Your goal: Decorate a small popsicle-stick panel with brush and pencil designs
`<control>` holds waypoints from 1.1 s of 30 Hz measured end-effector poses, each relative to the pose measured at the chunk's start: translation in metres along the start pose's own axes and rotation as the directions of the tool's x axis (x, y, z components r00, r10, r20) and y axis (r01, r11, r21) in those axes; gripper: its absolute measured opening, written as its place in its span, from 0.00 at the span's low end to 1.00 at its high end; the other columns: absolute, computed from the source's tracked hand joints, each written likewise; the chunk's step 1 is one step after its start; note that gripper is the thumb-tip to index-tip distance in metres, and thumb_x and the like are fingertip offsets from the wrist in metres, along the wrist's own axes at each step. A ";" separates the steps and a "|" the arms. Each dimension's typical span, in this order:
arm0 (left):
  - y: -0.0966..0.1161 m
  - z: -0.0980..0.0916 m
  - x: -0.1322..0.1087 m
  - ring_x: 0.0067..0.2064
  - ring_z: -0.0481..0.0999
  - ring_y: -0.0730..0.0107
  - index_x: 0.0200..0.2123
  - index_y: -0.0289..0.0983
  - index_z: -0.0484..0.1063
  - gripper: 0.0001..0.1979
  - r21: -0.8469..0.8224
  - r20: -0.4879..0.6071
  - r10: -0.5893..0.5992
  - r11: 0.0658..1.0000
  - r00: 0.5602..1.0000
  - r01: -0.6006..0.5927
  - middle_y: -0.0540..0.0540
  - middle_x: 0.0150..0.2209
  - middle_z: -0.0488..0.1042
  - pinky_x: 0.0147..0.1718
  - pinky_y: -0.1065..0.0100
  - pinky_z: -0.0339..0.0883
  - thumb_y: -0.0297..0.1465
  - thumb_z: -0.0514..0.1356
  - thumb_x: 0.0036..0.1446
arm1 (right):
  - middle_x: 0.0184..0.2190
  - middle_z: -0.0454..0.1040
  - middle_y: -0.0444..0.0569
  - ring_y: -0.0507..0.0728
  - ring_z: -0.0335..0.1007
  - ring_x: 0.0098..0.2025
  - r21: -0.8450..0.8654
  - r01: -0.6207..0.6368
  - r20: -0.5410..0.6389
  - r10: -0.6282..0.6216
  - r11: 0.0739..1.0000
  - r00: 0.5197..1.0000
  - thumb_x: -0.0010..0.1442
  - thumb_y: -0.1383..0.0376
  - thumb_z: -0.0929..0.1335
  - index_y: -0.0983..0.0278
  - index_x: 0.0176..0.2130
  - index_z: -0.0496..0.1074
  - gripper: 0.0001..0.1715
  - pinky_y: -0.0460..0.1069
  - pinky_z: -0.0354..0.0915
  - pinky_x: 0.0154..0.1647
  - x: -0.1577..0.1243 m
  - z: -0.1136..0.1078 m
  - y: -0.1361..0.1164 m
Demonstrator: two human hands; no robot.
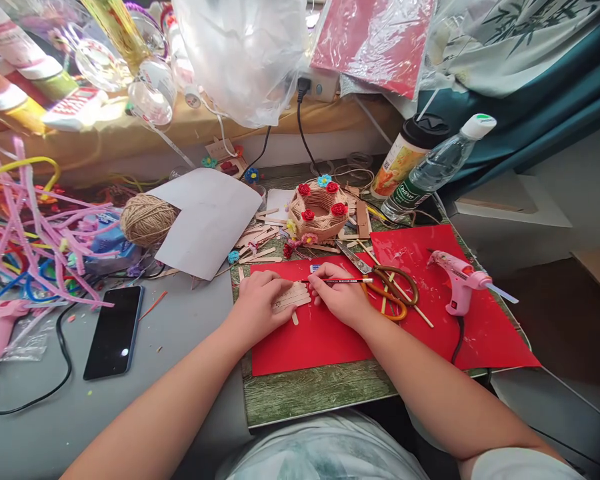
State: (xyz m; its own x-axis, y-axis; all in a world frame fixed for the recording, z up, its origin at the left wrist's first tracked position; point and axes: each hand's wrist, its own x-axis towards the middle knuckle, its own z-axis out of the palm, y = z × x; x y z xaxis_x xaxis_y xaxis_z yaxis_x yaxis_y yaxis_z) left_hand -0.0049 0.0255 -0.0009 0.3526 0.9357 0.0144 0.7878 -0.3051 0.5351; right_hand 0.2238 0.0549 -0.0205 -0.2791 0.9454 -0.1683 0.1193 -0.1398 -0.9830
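Note:
My right hand [337, 293] grips a dark pencil [350, 281], its tip toward a small panel of craft sticks [293, 298] that carries faint pencil marks. My left hand [263, 300] holds the panel from the left, thumb along its near edge and fingers over the far side. The panel is over red paper [305, 347], with one stick end poking out below it. Just right of my right hand lie scissors [397, 287] with brown handles, across thin wooden sticks [420, 312]. A blue-and-white eraser [315, 268] sits beyond my hands, partly covered.
Beyond the paper stands a twine-wrapped basket [317, 227] with red roses, among loose craft sticks. A pink glue gun [460, 280] rests at right, a bottle [437, 167] and cup [405, 157] behind. To the left are a phone [114, 333], twine ball [149, 220] and pipe cleaners [25, 200].

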 end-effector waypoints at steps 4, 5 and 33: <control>-0.001 0.001 0.000 0.51 0.72 0.55 0.53 0.44 0.76 0.18 -0.003 0.000 0.003 1.000 1.000 -0.003 0.45 0.48 0.76 0.53 0.53 0.63 0.39 0.67 0.61 | 0.29 0.75 0.43 0.54 0.75 0.25 -0.017 0.006 0.015 -0.006 1.000 1.000 0.68 0.45 0.71 0.60 0.35 0.71 0.22 0.49 0.72 0.29 0.000 0.000 0.000; -0.001 0.001 -0.001 0.51 0.72 0.55 0.53 0.44 0.76 0.18 -0.004 -0.001 0.004 1.000 1.000 -0.004 0.45 0.48 0.76 0.53 0.53 0.63 0.39 0.67 0.61 | 0.29 0.75 0.43 0.54 0.75 0.25 -0.022 0.005 0.014 -0.005 1.000 1.000 0.68 0.45 0.71 0.60 0.35 0.71 0.22 0.49 0.72 0.29 0.000 0.001 -0.001; -0.001 -0.011 -0.009 0.59 0.72 0.52 0.59 0.44 0.69 0.24 -0.033 -0.067 0.028 0.999 0.997 -0.030 0.42 0.58 0.76 0.59 0.52 0.61 0.42 0.67 0.62 | 0.34 0.76 0.47 0.56 0.74 0.32 0.094 0.209 -0.247 -0.180 0.973 0.952 0.69 0.47 0.70 0.58 0.44 0.76 0.18 0.51 0.74 0.31 -0.005 -0.012 -0.001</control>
State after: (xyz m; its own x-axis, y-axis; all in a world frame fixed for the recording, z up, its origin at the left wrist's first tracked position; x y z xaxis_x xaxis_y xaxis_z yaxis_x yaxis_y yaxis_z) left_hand -0.0141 0.0196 0.0084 0.3401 0.9364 0.0859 0.7595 -0.3274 0.5622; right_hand 0.2364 0.0537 -0.0182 -0.0519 0.9980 0.0353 -0.0322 0.0336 -0.9989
